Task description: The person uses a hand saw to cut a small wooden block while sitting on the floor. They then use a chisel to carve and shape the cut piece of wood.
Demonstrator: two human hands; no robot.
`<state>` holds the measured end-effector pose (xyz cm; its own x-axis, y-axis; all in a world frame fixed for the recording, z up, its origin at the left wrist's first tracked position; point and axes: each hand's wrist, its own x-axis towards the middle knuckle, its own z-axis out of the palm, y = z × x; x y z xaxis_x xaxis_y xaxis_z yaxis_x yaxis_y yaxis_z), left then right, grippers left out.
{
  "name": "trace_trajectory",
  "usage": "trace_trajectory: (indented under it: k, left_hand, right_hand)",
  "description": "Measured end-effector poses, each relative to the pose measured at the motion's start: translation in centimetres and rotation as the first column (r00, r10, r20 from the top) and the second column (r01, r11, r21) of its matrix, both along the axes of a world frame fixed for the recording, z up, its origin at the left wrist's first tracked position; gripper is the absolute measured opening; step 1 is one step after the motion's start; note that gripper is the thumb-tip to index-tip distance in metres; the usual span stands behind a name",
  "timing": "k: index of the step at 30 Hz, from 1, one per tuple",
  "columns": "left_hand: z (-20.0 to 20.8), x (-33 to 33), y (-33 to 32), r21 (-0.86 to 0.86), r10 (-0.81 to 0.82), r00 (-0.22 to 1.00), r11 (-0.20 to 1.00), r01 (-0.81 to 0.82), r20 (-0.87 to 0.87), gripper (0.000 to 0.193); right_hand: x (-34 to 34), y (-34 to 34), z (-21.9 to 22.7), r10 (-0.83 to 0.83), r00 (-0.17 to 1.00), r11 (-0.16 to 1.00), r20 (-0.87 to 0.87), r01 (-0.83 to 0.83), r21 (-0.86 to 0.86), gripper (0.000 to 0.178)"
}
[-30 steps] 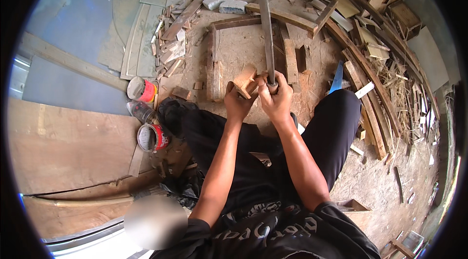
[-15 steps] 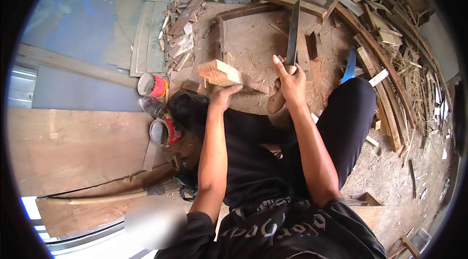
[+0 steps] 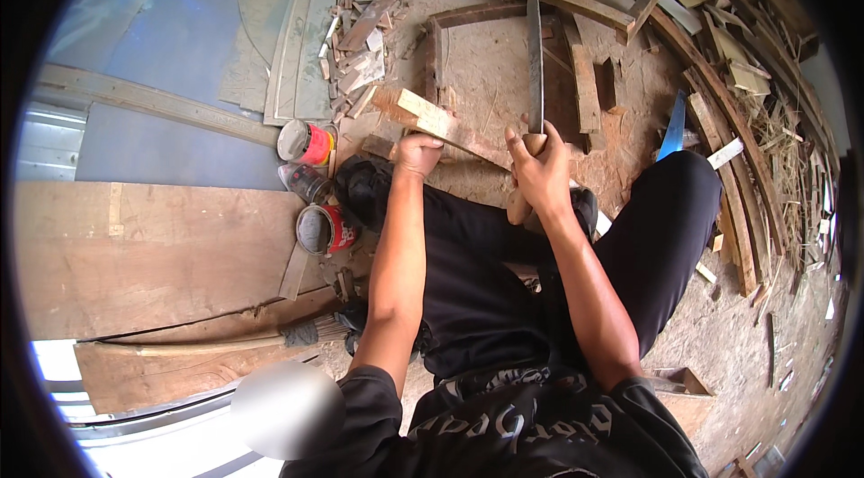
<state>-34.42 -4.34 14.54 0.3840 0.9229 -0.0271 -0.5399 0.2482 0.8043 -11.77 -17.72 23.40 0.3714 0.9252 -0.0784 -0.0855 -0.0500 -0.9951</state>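
Gripping a long blade (image 3: 535,55) by its handle, the right hand (image 3: 538,170) points it toward twelve o'clock, while the left hand (image 3: 418,154) clasps a pale wood block (image 3: 434,121) lying just at its eleven o'clock. This looks like trimming the block; any cut calls for fingers kept off the edge.

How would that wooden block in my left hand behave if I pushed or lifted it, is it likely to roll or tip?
The wooden block looks rigid and flat-sided, so it should slide, not roll. The left hand grips only its near end while the rest juts out, so it may tip if released. The surface looks rough-sawn, probably not slippery. The right hand holds a long blade.
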Motion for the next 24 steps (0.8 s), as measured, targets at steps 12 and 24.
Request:
trace_trajectory:
  k: [12,24]
  left_hand:
    - [1.8,8.5,-1.0,0.717,0.736,0.583,0.608,-0.342,-0.345,0.048]
    - [3.5,14.4,-1.0,0.737,0.691,0.54,0.652,-0.177,-0.481,0.079]
  right_hand:
    - [-0.1,-1.3,2.3,0.04,0.972,0.998,0.233,-0.051,0.037,0.047]
    - [0.4,-3.2,6.3,0.073,0.895,0.965,0.439,-0.175,0.196,0.066]
